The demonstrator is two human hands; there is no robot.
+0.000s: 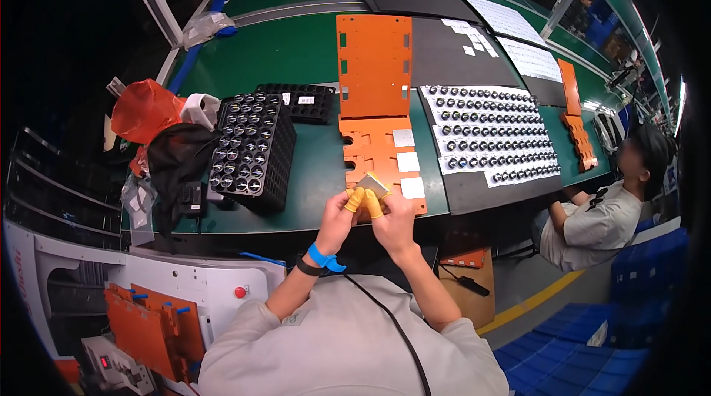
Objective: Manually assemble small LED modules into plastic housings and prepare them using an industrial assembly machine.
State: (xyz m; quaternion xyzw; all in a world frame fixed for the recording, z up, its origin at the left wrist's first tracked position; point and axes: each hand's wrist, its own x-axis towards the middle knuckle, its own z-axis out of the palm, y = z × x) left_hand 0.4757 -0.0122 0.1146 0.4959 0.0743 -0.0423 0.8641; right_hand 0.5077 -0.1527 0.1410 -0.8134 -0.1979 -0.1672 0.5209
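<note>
Green workbench [311,174] runs ahead in the head view, with stacked black trays [252,148] at left. Left hand [339,220] and right hand [395,222] meet at the near edge, pinching a small pale flat card [374,184] between yellow-capped fingertips [357,198]. Card tilts up-right, over the orange plate [374,146], equally near both hands.

A small flat piece [375,184] is held between the left hand [342,217] and the right hand [394,220], above the near edge of the bench [296,55]. Just behind it a slotted plate [374,146] is laid, with a second plate [374,63] behind that. A stacked tray [252,150] is set to the left, a sheet of round parts [492,133] to the right. A co-worker [600,215] is seated far right.
</note>
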